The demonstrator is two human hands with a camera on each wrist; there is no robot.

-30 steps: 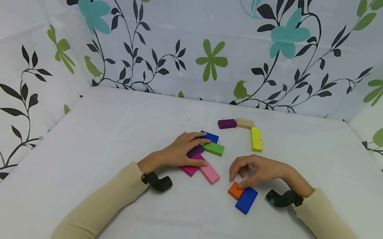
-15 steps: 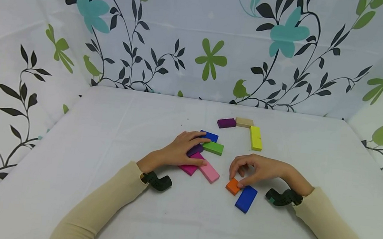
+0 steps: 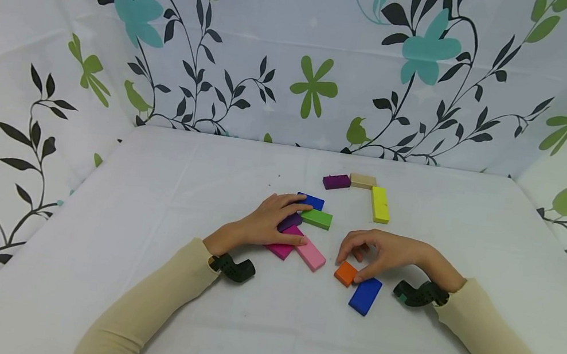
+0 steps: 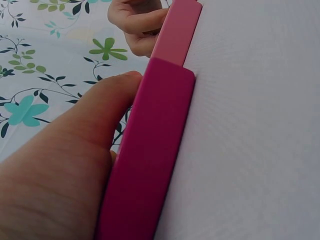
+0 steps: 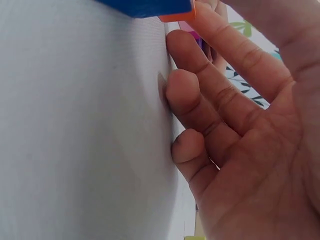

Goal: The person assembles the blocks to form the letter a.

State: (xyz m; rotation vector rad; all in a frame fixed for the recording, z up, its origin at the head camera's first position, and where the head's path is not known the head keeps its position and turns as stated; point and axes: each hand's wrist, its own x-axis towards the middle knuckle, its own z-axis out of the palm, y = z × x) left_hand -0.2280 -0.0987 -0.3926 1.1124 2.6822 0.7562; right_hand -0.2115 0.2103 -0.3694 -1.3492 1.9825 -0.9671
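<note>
My left hand point(image 3: 271, 219) rests with spread fingers over a cluster of wooden blocks. Under or beside its fingers are a blue block point(image 3: 314, 203), a green block point(image 3: 317, 220) and a dark purple block point(image 3: 290, 222), partly covered. Its thumb reaches across the magenta block point(image 4: 150, 145) to the light pink block point(image 3: 312, 257). Thumb and index finger of my right hand point(image 3: 387, 252) pinch a small orange block point(image 3: 345, 274) on the table. A second blue block point(image 3: 365, 297) lies just below that thumb; in the right wrist view it partly hides the orange one.
Farther back, a purple block point(image 3: 336, 182), a beige block point(image 3: 363, 181) and a yellow block point(image 3: 380, 205) join in a bent row. White cloth point(image 3: 257, 330) covers the table. A leaf-patterned curtain point(image 3: 257, 36) rises behind it.
The orange block has slid slightly left, away from the blue block beside it, with my right thumb and index finger now on either side. My left hand has stayed put.
</note>
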